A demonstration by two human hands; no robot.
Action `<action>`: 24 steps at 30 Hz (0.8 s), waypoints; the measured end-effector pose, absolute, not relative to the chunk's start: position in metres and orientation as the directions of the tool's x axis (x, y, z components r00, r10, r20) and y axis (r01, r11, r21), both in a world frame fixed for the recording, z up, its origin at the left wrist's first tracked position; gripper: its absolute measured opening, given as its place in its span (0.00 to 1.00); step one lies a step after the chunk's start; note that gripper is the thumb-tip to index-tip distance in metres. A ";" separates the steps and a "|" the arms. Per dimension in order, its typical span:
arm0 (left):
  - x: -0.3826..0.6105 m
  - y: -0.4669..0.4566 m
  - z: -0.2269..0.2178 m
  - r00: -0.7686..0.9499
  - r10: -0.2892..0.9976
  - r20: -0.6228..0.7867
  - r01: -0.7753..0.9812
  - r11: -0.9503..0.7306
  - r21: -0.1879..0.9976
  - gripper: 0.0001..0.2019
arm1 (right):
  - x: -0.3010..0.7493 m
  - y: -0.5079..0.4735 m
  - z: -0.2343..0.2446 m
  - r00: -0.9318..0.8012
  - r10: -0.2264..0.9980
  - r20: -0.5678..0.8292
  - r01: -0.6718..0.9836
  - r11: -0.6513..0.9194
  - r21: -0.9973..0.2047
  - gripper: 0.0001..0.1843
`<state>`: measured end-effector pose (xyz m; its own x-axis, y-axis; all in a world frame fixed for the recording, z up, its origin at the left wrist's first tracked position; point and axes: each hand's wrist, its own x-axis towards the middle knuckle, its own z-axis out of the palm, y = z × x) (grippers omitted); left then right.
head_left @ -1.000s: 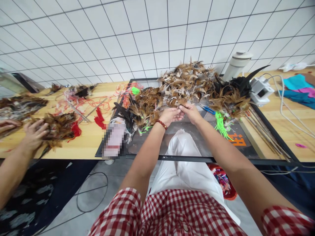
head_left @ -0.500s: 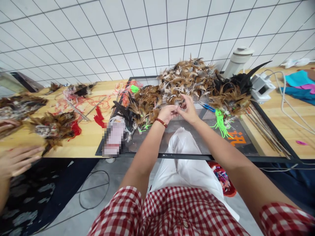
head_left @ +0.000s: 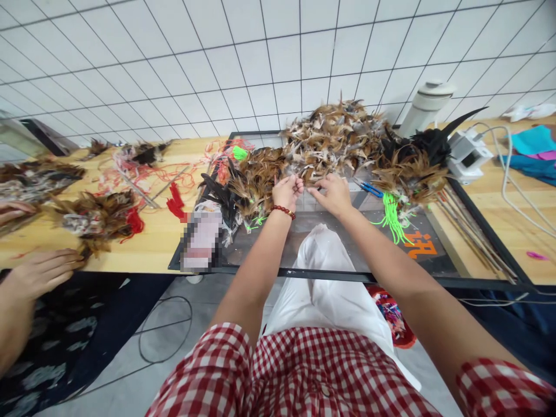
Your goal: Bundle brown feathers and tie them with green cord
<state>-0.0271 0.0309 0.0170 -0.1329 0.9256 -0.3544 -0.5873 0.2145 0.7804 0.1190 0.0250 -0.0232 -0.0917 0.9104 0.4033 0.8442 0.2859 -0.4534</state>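
A big heap of brown, white and black feathers (head_left: 334, 136) lies on a dark glass-topped frame (head_left: 330, 231) on the wooden bench. My left hand (head_left: 287, 192), with a red bead bracelet at the wrist, is curled in a loose fist at the heap's near edge, pinching small feathers. My right hand (head_left: 333, 194) is right beside it, fingers pinched together on feathers at the heap's edge. The two hands are a little apart. What exactly sits between the fingers is too small to name.
Blue-handled scissors (head_left: 369, 187), neon green cords (head_left: 391, 217) and thin sticks (head_left: 469, 231) lie to the right; a white device (head_left: 467, 153) and a white jar (head_left: 425, 104) stand behind. Red cords (head_left: 176, 204) lie left. Another person's hand (head_left: 41, 271) rests by a feather bundle (head_left: 98, 217).
My hands have drawn slightly apart; the left has curled into a fist and shifted left. The other person's hand has come off the feather bundle toward the bench edge.
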 end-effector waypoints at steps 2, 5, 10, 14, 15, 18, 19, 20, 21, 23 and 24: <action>-0.026 0.030 0.016 -0.127 0.927 -0.352 -0.566 0.224 0.793 0.10 | 0.109 0.023 -0.019 -0.070 0.930 0.359 0.885 0.225 -0.408 0.13; -0.025 0.029 0.015 -0.113 0.934 -0.340 -0.510 0.239 0.826 0.09 | 0.107 0.027 -0.021 -0.064 0.934 0.350 0.866 0.227 -0.447 0.09; -0.022 0.027 0.016 -0.128 0.931 -0.341 -0.476 0.243 0.845 0.08 | 0.125 0.040 -0.031 0.171 0.891 0.422 0.492 0.294 -0.820 0.09; -0.021 0.024 0.016 -0.061 0.940 -0.336 -0.446 0.275 0.851 0.09 | 0.125 0.042 -0.029 0.208 0.919 0.335 0.090 0.323 -0.942 0.17; -0.020 0.022 0.016 -0.025 0.942 -0.334 -0.437 0.290 0.851 0.08 | 0.123 0.041 -0.028 0.171 0.931 0.322 0.033 0.321 -0.946 0.20; -0.019 0.019 0.016 0.094 0.938 -0.333 -0.440 0.339 0.832 0.07 | 0.115 0.035 -0.023 0.093 0.953 0.287 -0.071 0.294 -0.953 0.26; -0.018 0.018 0.016 0.122 0.933 -0.339 -0.448 0.357 0.820 0.07 | 0.114 0.034 -0.022 0.082 0.959 0.272 -0.095 0.280 -0.955 0.27; -0.018 0.018 0.016 0.143 0.927 -0.348 -0.456 0.374 0.808 0.07 | 0.113 0.033 -0.021 0.078 0.962 0.260 -0.114 0.268 -0.957 0.28; -0.018 0.017 0.017 0.158 0.920 -0.358 -0.462 0.390 0.797 0.07 | 0.112 0.032 -0.020 0.079 0.965 0.251 -0.125 0.260 -0.958 0.28; -0.017 0.016 0.018 0.180 0.910 -0.374 -0.460 0.414 0.785 0.07 | 0.113 0.032 -0.019 0.086 0.967 0.239 -0.140 0.249 -0.958 0.29; -0.017 0.016 0.018 0.190 0.907 -0.376 -0.454 0.421 0.785 0.07 | 0.113 0.032 -0.020 0.088 0.968 0.237 -0.145 0.247 -0.958 0.28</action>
<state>-0.0173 0.0158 0.0181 0.1904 0.9066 -0.3765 -0.4540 0.4214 0.7851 0.1131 0.0320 -0.0195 0.0882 0.9676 0.2366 -0.1449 0.2475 -0.9580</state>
